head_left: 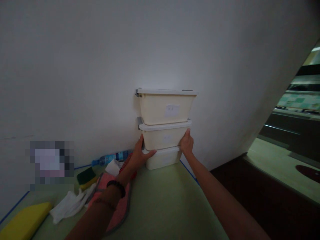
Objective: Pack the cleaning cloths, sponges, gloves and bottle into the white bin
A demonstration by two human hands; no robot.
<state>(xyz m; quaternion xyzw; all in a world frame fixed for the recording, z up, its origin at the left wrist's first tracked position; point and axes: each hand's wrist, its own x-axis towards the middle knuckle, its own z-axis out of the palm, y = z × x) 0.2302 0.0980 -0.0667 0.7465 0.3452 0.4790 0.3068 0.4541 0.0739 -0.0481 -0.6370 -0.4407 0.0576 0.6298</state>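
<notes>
In the foreground, a green counter [170, 196] is being shown with a yellow block [26, 220] at its lower left. A pink cloth with a grey border [122, 213] is being partly covered by the left forearm, on which a dark bracelet [120, 188] is being worn. Just left of it, a crumpled white cloth [68, 205] and a green-and-yellow sponge [86, 177] are being borne by the same surface. Farther off, the middle box [160, 138] of a stack of three is being held at its two ends between the left hand [140, 154] and the right hand [187, 143]. The left fingers are being parted widely around one front corner, the thumb lying along the lower edge; the right fingers are being partly hidden by the box, so their exact spread cannot be told. The lidded top box [155, 108] is being supported from beneath, and the lowest box [162, 162] is being carried by the counter. Beyond a blue bottle [110, 159] lying on its side, the scene is being closed off by a pale wall [125, 50].
</notes>
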